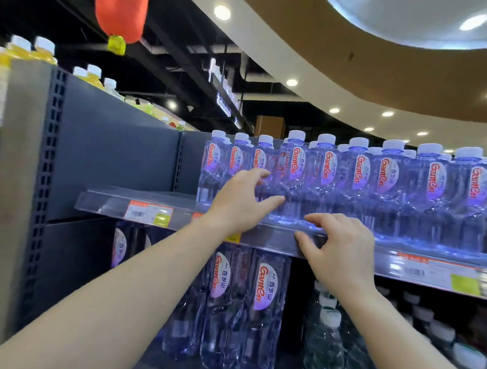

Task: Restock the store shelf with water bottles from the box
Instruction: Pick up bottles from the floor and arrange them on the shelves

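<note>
Both hands empty, fingers spread: left hand [240, 203] reaches among the water bottles [291, 178], right hand [342, 250] touches the shelf [276, 237] edge below.

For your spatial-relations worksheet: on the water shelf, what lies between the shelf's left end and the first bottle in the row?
Head view: that stretch of shelf is bare, up to the leftmost bottle.

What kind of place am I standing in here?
Most likely a supermarket drinks aisle. Rows of identical water bottles fill a metal shelf, printed price tags sit along its clear front rail, and yellow juice bottles line the top of the unit.
</note>
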Action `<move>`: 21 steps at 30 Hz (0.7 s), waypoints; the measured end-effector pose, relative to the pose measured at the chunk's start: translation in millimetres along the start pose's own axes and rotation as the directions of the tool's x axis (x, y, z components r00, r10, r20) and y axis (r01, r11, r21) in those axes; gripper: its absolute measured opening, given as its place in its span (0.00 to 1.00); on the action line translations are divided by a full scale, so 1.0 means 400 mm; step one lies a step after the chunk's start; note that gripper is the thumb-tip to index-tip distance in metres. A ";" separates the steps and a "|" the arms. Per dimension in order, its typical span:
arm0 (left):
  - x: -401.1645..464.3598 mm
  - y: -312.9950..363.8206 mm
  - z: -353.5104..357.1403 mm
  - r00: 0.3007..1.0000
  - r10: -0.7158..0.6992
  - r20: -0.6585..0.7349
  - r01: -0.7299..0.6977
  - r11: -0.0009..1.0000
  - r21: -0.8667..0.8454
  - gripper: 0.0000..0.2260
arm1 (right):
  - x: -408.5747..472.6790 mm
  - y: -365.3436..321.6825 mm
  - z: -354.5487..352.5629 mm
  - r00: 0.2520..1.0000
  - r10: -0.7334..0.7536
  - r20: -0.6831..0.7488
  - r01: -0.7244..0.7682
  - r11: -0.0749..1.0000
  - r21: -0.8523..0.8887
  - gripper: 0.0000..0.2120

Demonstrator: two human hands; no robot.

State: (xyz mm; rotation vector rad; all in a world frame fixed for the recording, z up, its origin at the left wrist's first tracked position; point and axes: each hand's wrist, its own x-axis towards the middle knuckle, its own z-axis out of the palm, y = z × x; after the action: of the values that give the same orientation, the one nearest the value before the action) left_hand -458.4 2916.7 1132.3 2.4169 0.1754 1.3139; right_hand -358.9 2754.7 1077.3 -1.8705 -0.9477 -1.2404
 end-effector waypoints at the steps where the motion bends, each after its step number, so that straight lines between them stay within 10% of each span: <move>1: -0.027 -0.004 -0.008 1.000 0.011 -0.008 -0.011 1.000 0.013 0.25 | -0.004 -0.015 0.002 1.000 0.018 -0.006 -0.018 1.000 0.002 0.15; 12: -0.468 -0.201 -0.349 0.981 -0.080 -0.176 0.136 0.932 0.336 0.24 | -0.170 -0.479 0.094 0.980 -0.141 0.138 0.106 0.966 0.235 0.20; 21: -1.078 -0.390 -0.984 0.843 -0.489 -0.225 0.501 0.560 0.659 0.23 | -0.572 -1.283 0.134 0.857 -0.387 0.341 0.123 0.795 0.593 0.19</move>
State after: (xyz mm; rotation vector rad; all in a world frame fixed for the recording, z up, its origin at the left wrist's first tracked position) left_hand -1012.9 3043.0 927.4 2.5859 1.5119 1.0950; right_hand -838.3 3009.2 922.2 -1.5912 -1.6692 -0.5549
